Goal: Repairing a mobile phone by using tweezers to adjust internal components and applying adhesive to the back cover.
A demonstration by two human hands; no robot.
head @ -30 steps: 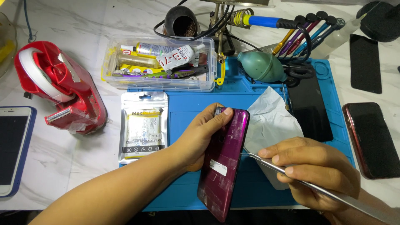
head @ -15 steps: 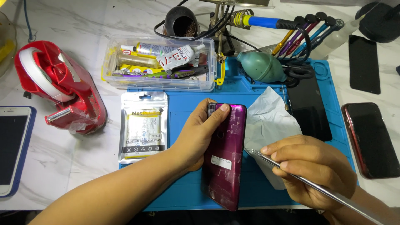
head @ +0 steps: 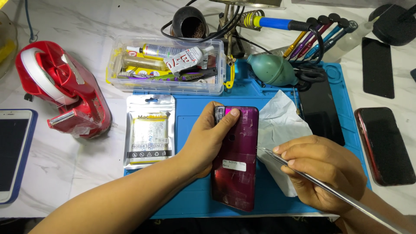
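our left hand (head: 208, 138) grips a magenta phone (head: 236, 160) lying back-up on the blue mat (head: 195, 199), thumb on its top corner by the camera; the fingers beneath are hidden. our right hand (head: 320, 171) pinches a thin metal pry tool (head: 329, 190), its tip just beside the phone's right edge; the far end runs out of view at the bottom right. a white tissue (head: 281, 125) lies partly under that hand. we count four other phones: one cut off at the left edge (head: 13, 151), a black one (head: 320, 108) on the mat, a red-rimmed one (head: 385, 145) and a dark slab (head: 378, 67) on the desk (head: 56, 169). one battery pouch (head: 149, 130), one clear box (head: 167, 65) of tubes, one red tape dispenser (head: 60, 91), one green blower (head: 271, 69).
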